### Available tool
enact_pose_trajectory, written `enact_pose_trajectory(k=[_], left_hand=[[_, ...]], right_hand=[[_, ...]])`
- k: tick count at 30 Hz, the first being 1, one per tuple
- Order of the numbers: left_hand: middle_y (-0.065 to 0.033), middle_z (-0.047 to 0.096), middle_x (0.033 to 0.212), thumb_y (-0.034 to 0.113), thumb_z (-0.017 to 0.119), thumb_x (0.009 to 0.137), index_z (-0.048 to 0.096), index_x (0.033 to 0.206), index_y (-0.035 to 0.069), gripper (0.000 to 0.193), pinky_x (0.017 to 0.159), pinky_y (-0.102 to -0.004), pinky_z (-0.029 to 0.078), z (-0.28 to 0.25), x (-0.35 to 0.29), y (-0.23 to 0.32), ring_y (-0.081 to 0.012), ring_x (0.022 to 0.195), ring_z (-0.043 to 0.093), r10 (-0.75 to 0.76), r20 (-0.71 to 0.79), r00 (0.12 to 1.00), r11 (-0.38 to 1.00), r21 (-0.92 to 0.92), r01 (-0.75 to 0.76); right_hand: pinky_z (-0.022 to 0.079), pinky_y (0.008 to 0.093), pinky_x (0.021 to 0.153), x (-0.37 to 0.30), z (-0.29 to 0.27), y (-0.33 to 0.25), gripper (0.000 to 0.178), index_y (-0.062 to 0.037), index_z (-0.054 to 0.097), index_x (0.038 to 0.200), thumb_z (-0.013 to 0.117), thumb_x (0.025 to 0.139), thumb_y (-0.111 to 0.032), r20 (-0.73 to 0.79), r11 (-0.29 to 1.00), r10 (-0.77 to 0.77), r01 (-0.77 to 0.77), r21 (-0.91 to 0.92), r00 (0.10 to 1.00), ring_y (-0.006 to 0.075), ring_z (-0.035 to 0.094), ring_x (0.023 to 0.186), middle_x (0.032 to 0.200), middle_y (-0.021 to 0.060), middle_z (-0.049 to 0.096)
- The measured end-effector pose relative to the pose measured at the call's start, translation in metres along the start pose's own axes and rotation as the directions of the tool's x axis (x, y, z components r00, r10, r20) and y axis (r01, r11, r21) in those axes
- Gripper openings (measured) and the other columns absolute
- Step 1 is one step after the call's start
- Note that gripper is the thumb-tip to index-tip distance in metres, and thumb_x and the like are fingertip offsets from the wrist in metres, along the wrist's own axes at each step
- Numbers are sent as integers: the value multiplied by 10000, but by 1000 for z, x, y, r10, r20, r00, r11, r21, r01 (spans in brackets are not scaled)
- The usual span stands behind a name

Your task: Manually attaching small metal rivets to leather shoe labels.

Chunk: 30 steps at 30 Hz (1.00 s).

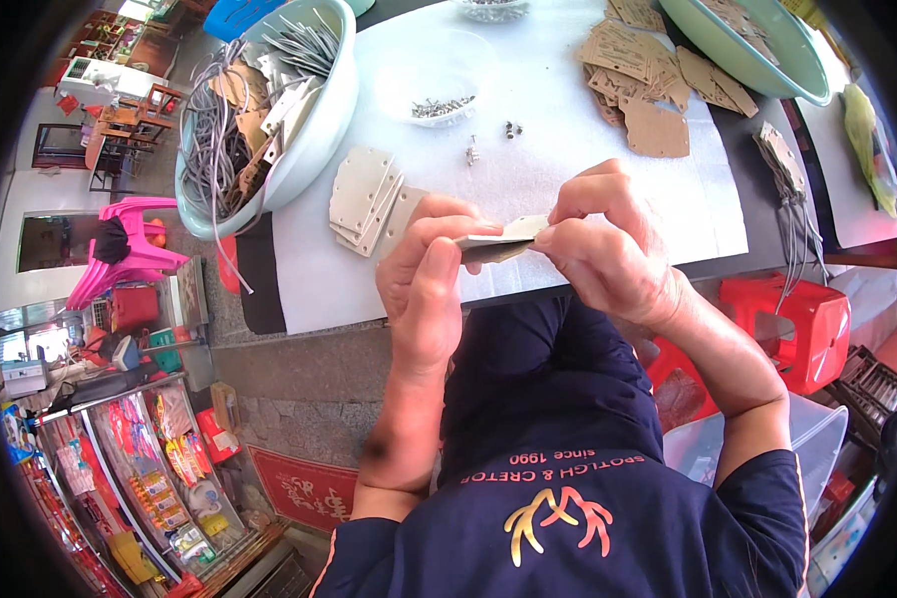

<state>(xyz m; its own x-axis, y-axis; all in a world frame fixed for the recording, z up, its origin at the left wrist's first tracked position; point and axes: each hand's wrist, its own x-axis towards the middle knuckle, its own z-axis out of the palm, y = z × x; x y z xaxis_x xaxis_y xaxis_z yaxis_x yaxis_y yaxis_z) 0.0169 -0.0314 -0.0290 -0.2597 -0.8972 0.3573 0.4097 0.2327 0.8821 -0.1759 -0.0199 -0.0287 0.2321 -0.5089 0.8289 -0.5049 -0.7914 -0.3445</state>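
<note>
Near the front edge of the table, I hold a thin cream plate (521, 229) edge-on between both hands. A darker layer shows beneath it; whether that is a second plate I cannot tell. My left hand (424, 274) is closed on its left end, thumb in front. At the right end, my right hand (613, 239) pinches the edge between thumb and fingers. Left of the hands lies a small stack of cream plates (361, 191) with holes along their edges. Beyond the hands, small metal fittings (472, 151) lie on the white sheet (548, 110).
A pale green basin (341, 95) with grey cables and plates stands left. Small metal parts (439, 107) sit in a clear bowl. Brown plates (658, 128) pile up beside another basin (812, 85). Cabled plates (782, 164) hang over the right edge, above a red stool (817, 344).
</note>
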Motion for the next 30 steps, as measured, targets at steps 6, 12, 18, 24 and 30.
enact_pose_trajectory(k=[6,12,18,24,30], left_hand=[[-37,566,913,146,524,963,624,931,-48,221,677,-207,328,10,0,3,-48,757,420,-25,-149,989,999,40,32],[-65,610,976,195,498,977,617,1015,-42,269,806,-286,376,4,-3,1,-114,876,502,-71,-155,985,997,-5,71],[-76,632,1027,176,556,956,601,1111,-44,273,865,-294,428,13,0,1,-126,946,568,-81,-103,991,995,-71,74],[-82,651,1054,99,607,928,612,1128,-22,234,890,-286,459,9,-1,-1,-121,970,598,-163,-155,974,986,-70,154],[-85,662,1079,110,586,934,644,1105,24,199,924,-345,470,12,2,0,-162,1001,615,-221,-143,965,969,-147,200]], right_hand=[[467,322,596,2,1,-4,321,-72,600,986,744,706,-10,-12,997,66,-65,32,998,224,560,724,876,69,557],[446,315,619,3,0,-5,373,-49,539,1024,763,739,36,28,990,116,-118,76,993,220,538,727,877,111,550],[453,271,641,1,4,-12,268,-42,551,1016,711,809,17,100,860,394,-405,309,913,144,525,750,935,74,539],[439,239,609,2,4,-13,227,-51,584,1021,713,833,-47,172,710,553,-569,414,815,97,512,716,907,28,547],[430,228,597,4,3,-15,234,-51,595,1042,718,846,-90,237,595,636,-662,456,735,62,493,714,876,-6,540]])
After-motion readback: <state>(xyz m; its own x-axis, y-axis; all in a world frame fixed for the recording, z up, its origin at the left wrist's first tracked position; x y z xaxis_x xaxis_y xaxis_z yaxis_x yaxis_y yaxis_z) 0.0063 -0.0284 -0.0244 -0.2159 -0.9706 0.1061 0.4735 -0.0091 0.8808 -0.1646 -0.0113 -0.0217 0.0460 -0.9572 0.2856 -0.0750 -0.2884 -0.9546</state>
